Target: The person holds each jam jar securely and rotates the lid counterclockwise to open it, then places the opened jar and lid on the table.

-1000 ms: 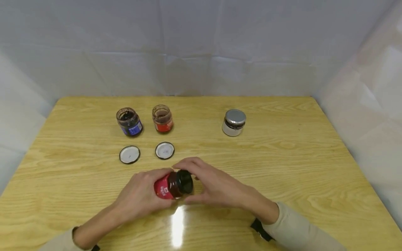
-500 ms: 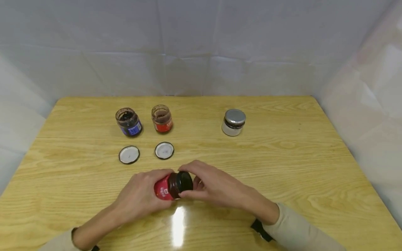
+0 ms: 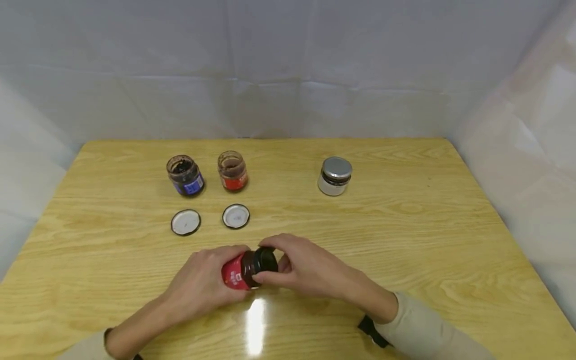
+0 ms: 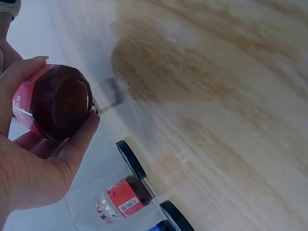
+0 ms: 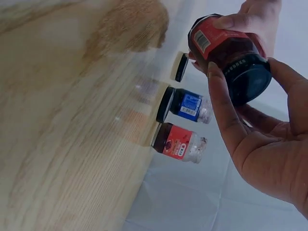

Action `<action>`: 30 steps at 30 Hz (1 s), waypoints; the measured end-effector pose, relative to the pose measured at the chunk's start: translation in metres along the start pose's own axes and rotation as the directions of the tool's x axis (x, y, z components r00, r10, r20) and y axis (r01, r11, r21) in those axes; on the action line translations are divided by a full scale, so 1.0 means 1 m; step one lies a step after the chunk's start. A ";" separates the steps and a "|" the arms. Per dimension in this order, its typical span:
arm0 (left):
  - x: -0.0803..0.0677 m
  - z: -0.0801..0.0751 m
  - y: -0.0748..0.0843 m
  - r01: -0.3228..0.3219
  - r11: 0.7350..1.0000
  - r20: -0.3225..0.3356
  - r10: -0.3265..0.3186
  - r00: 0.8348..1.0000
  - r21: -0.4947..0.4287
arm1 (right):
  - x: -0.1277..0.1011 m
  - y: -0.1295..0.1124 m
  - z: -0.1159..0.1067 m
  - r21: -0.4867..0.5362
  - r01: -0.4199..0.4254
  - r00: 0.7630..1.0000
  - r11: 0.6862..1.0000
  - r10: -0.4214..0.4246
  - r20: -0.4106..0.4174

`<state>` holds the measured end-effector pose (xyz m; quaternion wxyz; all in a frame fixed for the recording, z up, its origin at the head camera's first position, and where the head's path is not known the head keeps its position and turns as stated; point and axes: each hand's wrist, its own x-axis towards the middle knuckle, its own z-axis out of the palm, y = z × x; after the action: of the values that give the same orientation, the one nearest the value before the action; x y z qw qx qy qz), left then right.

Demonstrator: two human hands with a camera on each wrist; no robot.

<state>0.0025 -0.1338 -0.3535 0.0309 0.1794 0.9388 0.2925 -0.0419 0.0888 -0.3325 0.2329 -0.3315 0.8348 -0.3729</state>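
In the head view my left hand (image 3: 204, 277) grips a jar (image 3: 234, 274) with a red label and dark contents. It lies tilted on its side, above the near part of the table, lid end toward the right. The jar's dark base (image 4: 70, 103) shows in the left wrist view. My right hand (image 3: 310, 262) pinches the black lid (image 3: 266, 260) between thumb and fingers. That lid sits on the jar's mouth; whether it is loose I cannot tell. The right wrist view shows fingers on both sides of the lid (image 5: 248, 79).
Two lidless jars stand at the back left, a blue-labelled jar (image 3: 186, 175) and another red-labelled jar (image 3: 233, 171). Before them lie two upturned lids, one left (image 3: 186, 222) and one right (image 3: 236, 216). A silver-lidded jar (image 3: 335, 175) stands farther right on the wooden table (image 3: 405, 225).
My right thumb and fingers were spread around the lid a second ago and have closed onto it. The left hand and the jar have hardly moved.
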 end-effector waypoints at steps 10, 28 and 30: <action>0.000 0.001 -0.001 0.000 1.000 0.000 0.000 1.000 -0.031 | -0.001 0.004 0.001 -0.068 0.195 0.980 0.978 -0.197 -0.028; -0.002 0.001 -0.001 0.005 1.000 0.002 -0.005 1.000 -0.006 | -0.004 0.000 0.003 -0.076 0.092 0.995 0.993 -0.093 -0.018; -0.003 0.000 -0.001 0.010 1.000 0.005 -0.010 1.000 -0.005 | -0.004 -0.002 0.004 -0.037 -0.007 1.000 0.999 0.006 -0.024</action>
<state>0.0045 -0.1355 -0.3541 0.0353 0.1756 0.9388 0.2944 -0.0357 0.0891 -0.3332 0.2180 -0.3284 0.8453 -0.3606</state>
